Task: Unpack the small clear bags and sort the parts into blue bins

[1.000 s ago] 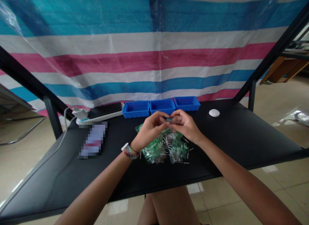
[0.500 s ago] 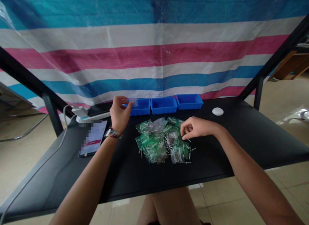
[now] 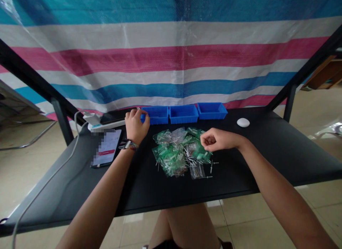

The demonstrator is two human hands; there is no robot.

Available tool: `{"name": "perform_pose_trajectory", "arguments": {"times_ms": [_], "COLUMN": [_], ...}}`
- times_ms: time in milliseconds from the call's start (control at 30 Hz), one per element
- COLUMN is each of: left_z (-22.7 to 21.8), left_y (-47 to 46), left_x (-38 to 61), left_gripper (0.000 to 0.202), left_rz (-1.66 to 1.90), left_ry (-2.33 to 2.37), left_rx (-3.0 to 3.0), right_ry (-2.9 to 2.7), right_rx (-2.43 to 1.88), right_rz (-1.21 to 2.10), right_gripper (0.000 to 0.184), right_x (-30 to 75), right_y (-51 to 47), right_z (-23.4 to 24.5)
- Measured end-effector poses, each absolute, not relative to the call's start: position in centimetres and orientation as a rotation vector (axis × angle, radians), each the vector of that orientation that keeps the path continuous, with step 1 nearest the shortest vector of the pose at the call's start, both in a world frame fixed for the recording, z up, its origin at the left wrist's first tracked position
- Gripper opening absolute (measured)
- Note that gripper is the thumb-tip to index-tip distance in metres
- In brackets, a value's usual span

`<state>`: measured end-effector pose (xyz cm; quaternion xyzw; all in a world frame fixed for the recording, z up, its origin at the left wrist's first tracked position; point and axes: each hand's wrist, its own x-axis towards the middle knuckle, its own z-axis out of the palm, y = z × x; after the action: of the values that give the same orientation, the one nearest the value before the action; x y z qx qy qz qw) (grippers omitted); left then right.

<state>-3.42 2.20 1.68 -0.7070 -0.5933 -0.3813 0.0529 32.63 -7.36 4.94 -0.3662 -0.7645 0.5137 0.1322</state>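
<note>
My left hand [image 3: 137, 126] is at the left blue bin [image 3: 161, 121], thumb and fingers curved and apart. No bag shows between them. A faint pale shape lies inside that bin, too dim to name. On the right side of a heap of small plastic bags [image 3: 171, 159], my right hand [image 3: 217, 139] is closed, its fingertips pinching a green plastic bag [image 3: 203, 154]. The heap mixes green and clear bags with thin metal pieces and white plugs in them. Several loose pin-like pieces [image 3: 211, 167] lie at its right edge.
A middle blue bin [image 3: 184, 118] and a right blue bin [image 3: 212, 115] stand along the table's back edge. A white mouse-like object [image 3: 243, 122] is at the right. At the left are a phone [image 3: 108, 149] and a white power strip [image 3: 107, 126] with a cable.
The clear bag that my left hand held over the left bin has left its fingers. The green bag under my right hand has shifted up the heap; the view has moved slightly.
</note>
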Motion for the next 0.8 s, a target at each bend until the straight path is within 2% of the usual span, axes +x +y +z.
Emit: {"name": "perform_pose_trajectory", "arguments": {"times_ms": [200,500,700,800], "left_z": [1.1,1.1,1.0,0.9], "left_y": [1.8,1.8,1.6,1.4], "left_x": [-2.6,-2.4,-2.2,-2.1], "left_gripper": [0.03,0.025,0.024,0.024], "left_rz": [-0.939,-0.912,-0.947,-0.975], "left_ry": [-1.805,-1.823,-1.828,-1.819], "left_rx": [-2.192,-2.174,-2.171,-2.169], "right_ry": [-1.666,-0.861,-0.886,-1.176], "right_rx": [-0.925,-1.003,-1.233,-1.413], "right_rz": [1.539,1.036,0.872,0.436], "right_gripper": [0.025,0.024,0.022,0.021], "right_x": [34.0,35.5,36.3,36.9], "right_y": [-5.8,-2.8,-1.7,-1.6], "right_z": [3.9,2.5,1.3,0.8]}}
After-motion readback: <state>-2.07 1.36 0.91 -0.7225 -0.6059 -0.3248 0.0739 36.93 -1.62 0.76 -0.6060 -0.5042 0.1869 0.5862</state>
